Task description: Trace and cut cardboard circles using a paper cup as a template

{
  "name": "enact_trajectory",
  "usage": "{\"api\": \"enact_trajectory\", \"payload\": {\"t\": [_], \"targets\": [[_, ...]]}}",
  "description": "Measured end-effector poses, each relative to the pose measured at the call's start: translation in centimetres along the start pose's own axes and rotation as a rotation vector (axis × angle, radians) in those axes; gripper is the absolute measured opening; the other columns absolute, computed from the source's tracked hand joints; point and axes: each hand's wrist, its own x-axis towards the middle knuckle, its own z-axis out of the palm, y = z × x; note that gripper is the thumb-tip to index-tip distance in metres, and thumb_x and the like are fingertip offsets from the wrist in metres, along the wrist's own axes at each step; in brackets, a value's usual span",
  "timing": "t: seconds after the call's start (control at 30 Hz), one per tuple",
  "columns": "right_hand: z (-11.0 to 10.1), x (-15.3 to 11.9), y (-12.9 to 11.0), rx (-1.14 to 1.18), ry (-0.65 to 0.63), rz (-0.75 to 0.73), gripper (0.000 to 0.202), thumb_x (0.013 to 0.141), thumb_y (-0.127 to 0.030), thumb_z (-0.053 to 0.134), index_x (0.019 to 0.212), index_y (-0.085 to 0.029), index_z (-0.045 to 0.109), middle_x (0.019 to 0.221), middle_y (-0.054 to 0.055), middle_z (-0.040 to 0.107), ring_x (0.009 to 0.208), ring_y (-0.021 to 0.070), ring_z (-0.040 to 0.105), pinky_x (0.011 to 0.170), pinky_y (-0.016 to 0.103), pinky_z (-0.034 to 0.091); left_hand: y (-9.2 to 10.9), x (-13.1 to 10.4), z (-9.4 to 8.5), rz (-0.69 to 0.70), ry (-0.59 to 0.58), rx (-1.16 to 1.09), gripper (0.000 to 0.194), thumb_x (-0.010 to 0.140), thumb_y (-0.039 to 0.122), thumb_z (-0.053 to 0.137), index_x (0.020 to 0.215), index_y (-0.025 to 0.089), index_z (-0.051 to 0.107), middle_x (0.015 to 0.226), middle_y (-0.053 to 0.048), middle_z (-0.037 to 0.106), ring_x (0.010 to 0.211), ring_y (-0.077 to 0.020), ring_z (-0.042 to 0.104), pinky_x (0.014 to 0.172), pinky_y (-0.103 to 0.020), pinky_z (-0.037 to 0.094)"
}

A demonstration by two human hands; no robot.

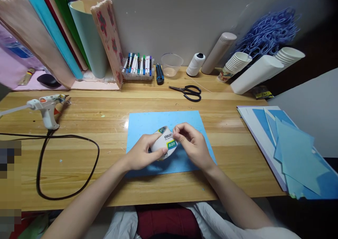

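A roll of clear tape (169,144) with a white and green printed label is held up over a light blue sheet of paper (139,121). My left hand (144,151) grips the roll from the left, thumb across its face. At its upper right edge, the thumb and forefinger of my right hand (191,142) are pinched together on the tape; a loose end cannot be made out. The blue sheet lies flat on the wooden desk below both hands.
Black scissors (191,92), a utility knife (160,74), markers (138,65) and a thread spool (195,65) lie beyond the sheet. Left is a glue gun (47,108) with a looped cord (96,154). Paper cutouts (298,154) overhang the desk's right front edge.
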Motion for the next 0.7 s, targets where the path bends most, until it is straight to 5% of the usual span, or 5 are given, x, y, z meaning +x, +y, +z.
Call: {"api": "enact_trajectory", "payload": {"t": [0.17, 0.47, 0.7], "targets": [[0.1, 0.6, 0.5, 0.167, 0.129, 0.056, 0.019, 0.083, -0.032, 0.061, 0.075, -0.019, 0.051, 0.07, -0.001, 0.051, 0.058, 0.0102, 0.047, 0.051, 0.023, 0.041, 0.4, 0.0, -0.1, 0.021, 0.003, -0.006, 0.026, 0.083, 0.038, 0.055, 0.082, 0.012, 0.059, 0.065, 0.001, 0.053, 0.056, -0.0094, 0.045, 0.051, -0.019, 0.036], [-3.7, 3.0, 2.1, 0.331, 0.394, 0.107, 0.028, 0.072, -0.04, 0.071, 0.076, -0.019, 0.052, 0.068, -0.002, 0.051, 0.06, 0.0096, 0.051, 0.045, 0.018, 0.041, 1.4, -0.5, -0.7, 0.415, -0.187, 0.257, 0.021, 0.086, 0.025, 0.052, 0.067, 0.017, 0.055, 0.064, -0.002, 0.055, 0.065, -0.0143, 0.05, 0.072, -0.029, 0.039], [-6.0, 4.9, -2.8, 0.085, 0.219, -0.23, 0.021, 0.078, -0.037, 0.069, 0.082, -0.022, 0.055, 0.07, -0.002, 0.055, 0.059, 0.0106, 0.053, 0.055, 0.025, 0.045, 1.7, 0.3, -2.6, 0.325, -0.194, 0.592, 0.012, 0.084, 0.017, 0.053, 0.088, 0.02, 0.064, 0.092, -0.004, 0.063, 0.091, -0.0182, 0.055, 0.095, -0.035, 0.036]]}}
